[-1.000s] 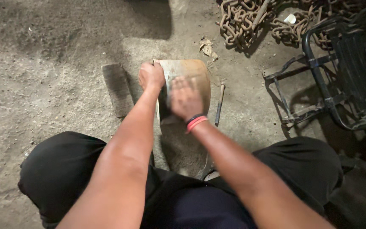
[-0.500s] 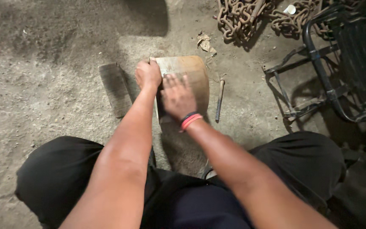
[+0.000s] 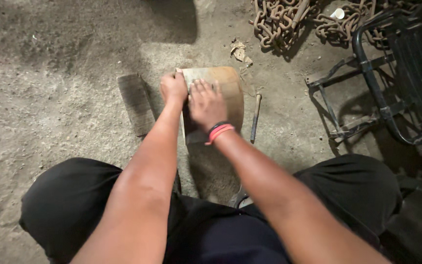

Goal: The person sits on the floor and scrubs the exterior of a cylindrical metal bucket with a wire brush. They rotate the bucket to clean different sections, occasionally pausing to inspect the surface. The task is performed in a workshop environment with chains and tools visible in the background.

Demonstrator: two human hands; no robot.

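While the left hand (image 3: 173,89) grips, the right hand (image 3: 207,103) presses the metal sheet (image 3: 228,90).

Gritty concrete floor (image 3: 50,98) (patchy light), rusty chain heap (image 3: 279,22), black metal chair (image 3: 406,73).

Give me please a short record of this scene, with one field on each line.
Left hand: left hand closed on the left edge of the curved brown metal sheet
Right hand: right hand flat on the sheet
Beside it: dark flat rectangular block left, thin metal rod right
Floor: grey gritty floor
Behind: rusty chain pile, black metal frame
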